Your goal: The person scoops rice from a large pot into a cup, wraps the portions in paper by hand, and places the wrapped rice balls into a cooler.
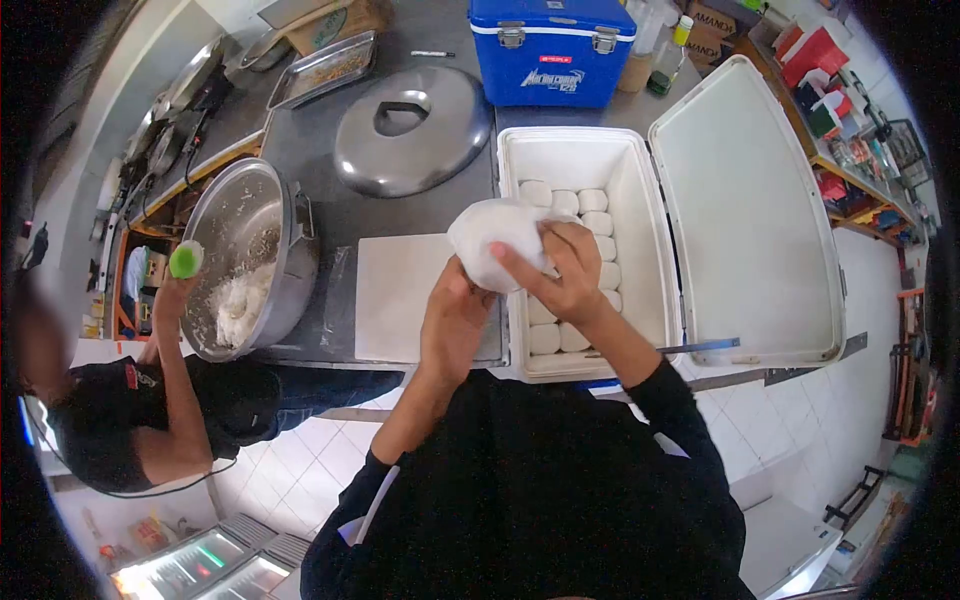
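A rounded white wrapped bundle is held up between my two hands, over the left edge of an open white cooler box. My left hand cups it from below, fingers curled against its underside. On its right side, the fingers of my right hand are bent and press on the wrapping. Rows of similar white bundles lie in the cooler, partly hidden by my right hand and forearm. A pale flat board lies on the table just left of my left hand.
At left, a co-worker's hand holds a green-and-white scoop beside a large metal pot with white rice. A metal lid, a tray and a blue cooler stand behind. The cooler's lid hangs open rightward.
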Action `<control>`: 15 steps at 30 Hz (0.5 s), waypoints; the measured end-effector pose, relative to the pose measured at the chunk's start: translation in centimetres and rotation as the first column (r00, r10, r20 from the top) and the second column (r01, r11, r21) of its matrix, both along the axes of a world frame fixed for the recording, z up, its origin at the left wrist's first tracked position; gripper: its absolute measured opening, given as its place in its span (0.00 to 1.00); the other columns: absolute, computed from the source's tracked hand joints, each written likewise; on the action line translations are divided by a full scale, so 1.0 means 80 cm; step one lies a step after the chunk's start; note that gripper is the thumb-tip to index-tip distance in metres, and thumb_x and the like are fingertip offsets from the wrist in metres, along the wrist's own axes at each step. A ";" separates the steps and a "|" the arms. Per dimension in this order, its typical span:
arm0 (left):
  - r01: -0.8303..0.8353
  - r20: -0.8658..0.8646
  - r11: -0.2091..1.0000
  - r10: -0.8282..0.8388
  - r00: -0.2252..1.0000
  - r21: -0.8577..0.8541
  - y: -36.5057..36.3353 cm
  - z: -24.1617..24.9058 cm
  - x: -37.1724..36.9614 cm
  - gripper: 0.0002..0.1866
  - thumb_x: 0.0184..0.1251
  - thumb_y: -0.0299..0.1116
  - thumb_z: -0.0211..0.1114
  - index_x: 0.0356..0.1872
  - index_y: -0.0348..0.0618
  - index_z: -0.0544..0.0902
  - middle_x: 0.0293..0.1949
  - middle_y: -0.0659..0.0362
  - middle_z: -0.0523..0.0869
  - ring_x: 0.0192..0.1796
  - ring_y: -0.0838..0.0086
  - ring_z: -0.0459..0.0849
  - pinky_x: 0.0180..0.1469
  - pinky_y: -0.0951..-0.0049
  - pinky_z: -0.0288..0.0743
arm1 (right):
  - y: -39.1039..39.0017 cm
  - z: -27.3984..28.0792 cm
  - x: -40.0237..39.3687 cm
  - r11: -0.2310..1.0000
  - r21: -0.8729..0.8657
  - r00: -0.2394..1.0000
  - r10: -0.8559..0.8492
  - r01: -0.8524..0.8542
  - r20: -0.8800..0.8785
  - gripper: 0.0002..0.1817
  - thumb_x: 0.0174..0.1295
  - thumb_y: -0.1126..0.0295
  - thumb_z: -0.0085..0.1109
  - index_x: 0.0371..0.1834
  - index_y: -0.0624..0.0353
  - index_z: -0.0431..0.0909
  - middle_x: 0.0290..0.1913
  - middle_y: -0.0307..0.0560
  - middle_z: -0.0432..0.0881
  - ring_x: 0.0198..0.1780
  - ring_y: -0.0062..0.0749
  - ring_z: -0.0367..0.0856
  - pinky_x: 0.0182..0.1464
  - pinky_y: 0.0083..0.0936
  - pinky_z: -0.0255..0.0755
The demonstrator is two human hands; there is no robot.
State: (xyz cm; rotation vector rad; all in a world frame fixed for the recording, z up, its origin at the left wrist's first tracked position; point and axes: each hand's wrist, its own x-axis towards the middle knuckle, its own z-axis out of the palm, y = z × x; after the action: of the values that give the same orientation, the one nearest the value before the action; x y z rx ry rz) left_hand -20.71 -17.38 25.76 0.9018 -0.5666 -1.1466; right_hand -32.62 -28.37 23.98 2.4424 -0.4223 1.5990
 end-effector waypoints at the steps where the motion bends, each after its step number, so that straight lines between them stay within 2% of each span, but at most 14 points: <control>1: -0.002 0.037 0.998 0.000 0.999 0.069 0.000 -0.004 -0.004 0.28 0.69 0.45 0.54 0.61 0.34 0.65 0.58 0.55 0.73 0.61 0.71 0.71 0.62 0.69 0.65 | -0.006 0.001 -0.009 0.997 -0.067 0.996 0.042 -0.047 -0.080 0.24 0.48 0.71 0.61 0.51 0.37 0.81 0.39 0.44 0.75 0.43 0.38 0.76 0.41 0.30 0.75; 3: -0.008 0.170 0.972 -0.032 0.985 0.233 -0.003 -0.009 -0.008 0.31 0.69 0.52 0.53 0.62 0.37 0.65 0.60 0.54 0.72 0.63 0.67 0.71 0.65 0.63 0.63 | -0.011 0.006 -0.017 0.982 -0.177 0.993 0.043 -0.062 -0.109 0.24 0.49 0.70 0.61 0.52 0.35 0.80 0.39 0.42 0.75 0.45 0.37 0.76 0.43 0.31 0.76; 4: -0.019 0.082 0.984 0.005 0.997 0.177 -0.005 -0.011 -0.014 0.30 0.69 0.52 0.53 0.62 0.38 0.65 0.60 0.54 0.72 0.62 0.67 0.71 0.65 0.62 0.64 | -0.013 0.011 -0.021 0.971 -0.231 0.992 0.040 -0.068 -0.122 0.23 0.50 0.69 0.61 0.52 0.34 0.80 0.39 0.42 0.76 0.45 0.36 0.76 0.44 0.31 0.76; 5: -0.035 -0.008 0.992 0.036 0.999 0.119 -0.007 -0.011 -0.020 0.30 0.69 0.52 0.52 0.62 0.39 0.66 0.60 0.54 0.72 0.62 0.66 0.71 0.65 0.61 0.64 | -0.015 0.019 -0.026 0.975 -0.186 0.988 0.095 -0.118 -0.125 0.22 0.51 0.72 0.61 0.52 0.40 0.80 0.41 0.42 0.78 0.48 0.37 0.77 0.47 0.34 0.77; 9: -0.098 -0.394 0.995 0.094 0.914 0.009 -0.022 0.013 -0.039 0.29 0.69 0.52 0.52 0.63 0.43 0.65 0.61 0.53 0.71 0.63 0.63 0.70 0.64 0.56 0.64 | -0.016 0.029 -0.040 0.940 0.169 0.954 0.298 -0.298 0.027 0.24 0.47 0.84 0.58 0.50 0.54 0.79 0.45 0.48 0.80 0.52 0.41 0.77 0.49 0.34 0.76; 11: -0.099 -0.417 0.995 0.085 0.905 -0.012 -0.025 0.009 -0.051 0.30 0.68 0.53 0.53 0.64 0.44 0.64 0.61 0.53 0.71 0.64 0.62 0.69 0.65 0.55 0.63 | -0.016 0.018 -0.046 0.873 0.315 0.928 0.341 -0.371 0.147 0.26 0.44 0.89 0.56 0.50 0.61 0.78 0.46 0.50 0.80 0.53 0.42 0.77 0.50 0.33 0.76; 13: -0.072 -0.451 0.997 0.053 0.891 -0.025 -0.028 0.001 -0.058 0.31 0.68 0.53 0.53 0.64 0.45 0.63 0.62 0.53 0.70 0.64 0.62 0.68 0.65 0.55 0.63 | -0.012 0.019 -0.051 0.795 0.467 0.920 0.295 -0.387 0.260 0.23 0.47 0.88 0.56 0.50 0.62 0.78 0.49 0.51 0.79 0.51 0.42 0.79 0.52 0.30 0.74; 15: -0.045 -0.507 0.998 0.016 0.862 -0.046 -0.037 -0.010 -0.067 0.31 0.68 0.53 0.54 0.65 0.44 0.62 0.62 0.53 0.69 0.65 0.62 0.67 0.66 0.56 0.62 | -0.007 0.011 -0.051 0.645 0.617 0.885 0.237 -0.451 0.400 0.23 0.49 0.89 0.54 0.50 0.62 0.78 0.50 0.51 0.79 0.50 0.40 0.79 0.54 0.27 0.73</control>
State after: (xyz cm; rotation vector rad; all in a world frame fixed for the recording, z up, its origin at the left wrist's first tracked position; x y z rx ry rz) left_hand -26.05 -20.37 25.00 0.5217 -0.1481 -1.2718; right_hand -36.72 -28.97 24.90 2.9756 -0.7607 2.3233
